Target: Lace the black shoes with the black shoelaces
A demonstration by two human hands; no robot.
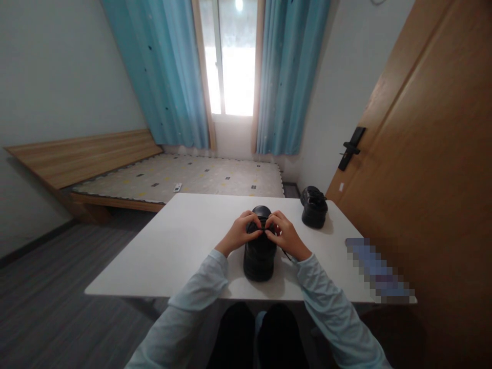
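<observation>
A black shoe (260,261) stands on the white table in front of me, its toe end towards me or away, I cannot tell which. Over its upper part, my left hand (246,228) pinches a dark shoelace between thumb and fingers. My right hand (282,230) meets it from the other side, also pinching the lace, with the fingertips of both hands nearly touching. A loose dark lace end hangs by my right wrist. The fingers hide much of the lacing. A second black shoe (314,209) rests at the table's back right, apart from my hands.
The white table (154,256) spans the space before me. A pixelated bluish item (378,269) lies along its right edge. Behind stands a bed (207,177) with a small white object (177,187) on it. A wooden door (415,154) is close on the right.
</observation>
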